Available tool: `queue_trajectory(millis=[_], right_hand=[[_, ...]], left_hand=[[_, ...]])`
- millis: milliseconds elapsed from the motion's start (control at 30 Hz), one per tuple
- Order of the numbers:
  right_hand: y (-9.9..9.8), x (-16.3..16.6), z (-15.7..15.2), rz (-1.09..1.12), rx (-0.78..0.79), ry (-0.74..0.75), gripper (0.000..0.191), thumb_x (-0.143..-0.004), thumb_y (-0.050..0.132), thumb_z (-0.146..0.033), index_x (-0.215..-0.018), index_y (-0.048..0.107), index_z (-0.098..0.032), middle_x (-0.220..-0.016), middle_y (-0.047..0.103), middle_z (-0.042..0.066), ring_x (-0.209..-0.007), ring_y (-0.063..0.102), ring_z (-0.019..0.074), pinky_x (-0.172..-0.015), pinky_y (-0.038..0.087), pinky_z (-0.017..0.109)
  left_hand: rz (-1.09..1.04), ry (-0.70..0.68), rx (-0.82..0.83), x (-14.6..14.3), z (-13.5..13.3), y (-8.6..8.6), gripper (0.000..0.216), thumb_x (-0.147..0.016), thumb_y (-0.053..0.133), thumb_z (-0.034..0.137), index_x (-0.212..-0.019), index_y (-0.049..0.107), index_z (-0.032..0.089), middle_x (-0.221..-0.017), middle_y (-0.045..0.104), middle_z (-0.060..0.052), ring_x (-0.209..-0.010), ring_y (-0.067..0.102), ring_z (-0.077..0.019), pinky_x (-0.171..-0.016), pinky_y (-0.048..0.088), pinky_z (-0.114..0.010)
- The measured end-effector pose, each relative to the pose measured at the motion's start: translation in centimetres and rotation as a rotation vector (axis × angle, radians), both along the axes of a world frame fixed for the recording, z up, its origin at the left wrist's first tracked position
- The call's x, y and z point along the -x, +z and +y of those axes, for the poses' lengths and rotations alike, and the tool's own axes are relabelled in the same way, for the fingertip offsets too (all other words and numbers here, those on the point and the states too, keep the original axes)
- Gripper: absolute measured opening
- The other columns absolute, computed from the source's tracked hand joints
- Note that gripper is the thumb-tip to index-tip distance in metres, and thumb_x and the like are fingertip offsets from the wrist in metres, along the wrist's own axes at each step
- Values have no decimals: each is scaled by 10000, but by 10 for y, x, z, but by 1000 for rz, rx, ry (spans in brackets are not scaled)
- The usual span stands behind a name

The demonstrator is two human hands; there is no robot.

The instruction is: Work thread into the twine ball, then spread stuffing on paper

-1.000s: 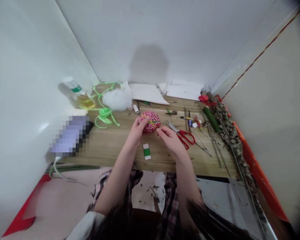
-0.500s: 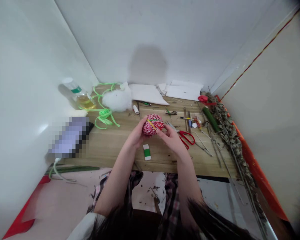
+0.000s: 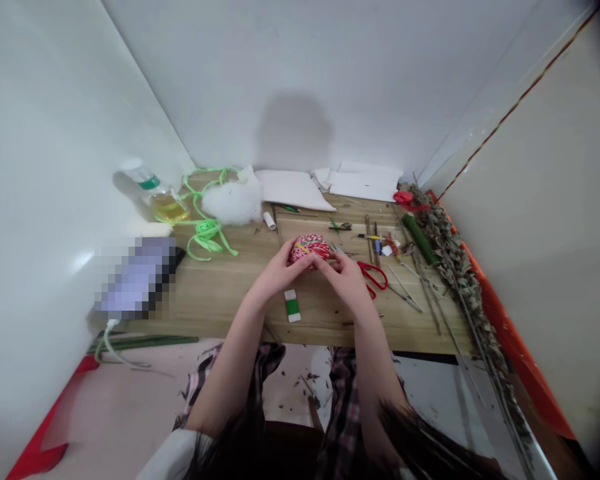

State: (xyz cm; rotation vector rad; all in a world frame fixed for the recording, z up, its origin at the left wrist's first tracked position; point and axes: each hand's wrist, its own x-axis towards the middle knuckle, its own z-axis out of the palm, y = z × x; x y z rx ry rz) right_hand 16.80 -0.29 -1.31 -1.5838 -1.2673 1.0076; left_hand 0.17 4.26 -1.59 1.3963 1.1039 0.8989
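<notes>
A round ball of red-and-white twine with a yellow strand across it is held over the wooden table. My left hand cups its left and underside, fingers wrapped round it. On the ball's right side my right hand presses, fingers curled and pinching at it. A small green-and-white card of wire lies on the table just below my hands. Red-handled scissors lie right beside my right hand.
At the back left are a plastic bottle, green ribbon, white stuffing and white paper sheets. Sticks, small tools and a green roll lie to the right, dried leafy branches along the right edge. A blurred phone sits left.
Both hands closed in on the twine ball; my right hand moved from beside it to pressing on its right side. The ball turned and shifted slightly right.
</notes>
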Motion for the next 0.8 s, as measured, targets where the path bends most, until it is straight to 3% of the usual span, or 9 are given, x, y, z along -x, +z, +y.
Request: queue_trajectory(millis=[133, 367, 567, 800], right_hand=[[-3, -4, 0, 3, 40, 28, 457, -764, 671, -630, -920, 656, -201, -538, 509, -52, -496, 404, 132, -499, 282, 265], [-4, -7, -2, 102, 35, 75, 451, -795, 658, -618, -962, 669, -199, -690, 658, -3, -604, 546, 156, -548, 381, 263], [-3, -7, -1, 136, 25, 79, 484, -797, 652, -634, -1036, 649, -212, -689, 657, -16, -543, 508, 139, -505, 346, 252], [-6, -4, 2, 121, 19, 48, 509, -771, 662, -651, -1021, 680, -208, -648, 597, -18, -558, 482, 146, -509, 342, 256]], left_hand=[[47, -97, 29, 7, -2, 3, 860, -649, 849, 440, -1393, 487, 208, -1343, 623, -120, -1224, 596, -297, -1045, 466, -405], [6, -78, 79, 8, -1, 9, 768, -638, 858, 429, -1298, 547, 190, -1248, 670, -119, -1127, 643, -280, -969, 513, -400], [-156, -28, 167, 9, 0, 9, 622, -681, 805, 545, -1175, 669, 191, -1196, 712, -109, -1123, 644, -277, -969, 498, -382], [-280, -88, 265, 7, 3, 6, 565, -707, 766, 597, -1075, 764, 169, -1121, 748, -130, -1045, 678, -287, -923, 519, -379]])
